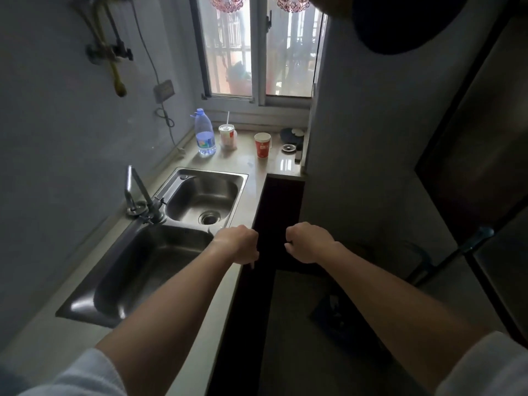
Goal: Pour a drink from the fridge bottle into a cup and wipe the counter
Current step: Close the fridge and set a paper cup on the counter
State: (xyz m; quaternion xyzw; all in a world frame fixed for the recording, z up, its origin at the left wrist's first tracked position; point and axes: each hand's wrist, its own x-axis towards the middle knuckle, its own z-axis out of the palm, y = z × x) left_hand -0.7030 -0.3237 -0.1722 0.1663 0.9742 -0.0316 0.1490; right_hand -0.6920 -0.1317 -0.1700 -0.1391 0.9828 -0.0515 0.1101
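- Narrow, dim kitchen; pale stone counter (251, 167) runs along the left wall to a window (257, 52) at the far end.
- Clear plastic bottle (205, 132), blue cap and blue label, stands upright in the far left corner of the counter, close to the wall.
- Red paper cup (262, 144) stands upright on the same far stretch, to the right of the bottle and well apart from it.
- Between the two: a lidded cup (227, 137) with a straw, just beside the bottle.
- Far right corner: a dark round object (290, 134), identity unclear; a small round metal piece (288, 147) in front of it.
- Double sink (183, 222) is set into the counter nearer the camera; faucet (143, 192) on its left rim.
- Left hand (238, 244): back facing up, fingers curled under into the palm, above the counter's front edge by the sink divider.
- Right hand (307, 242): same posture, fingers curled tight together, past the counter edge over the dark cabinet front.
- Hands side by side, apart, both well short of the bottle and red paper cup.
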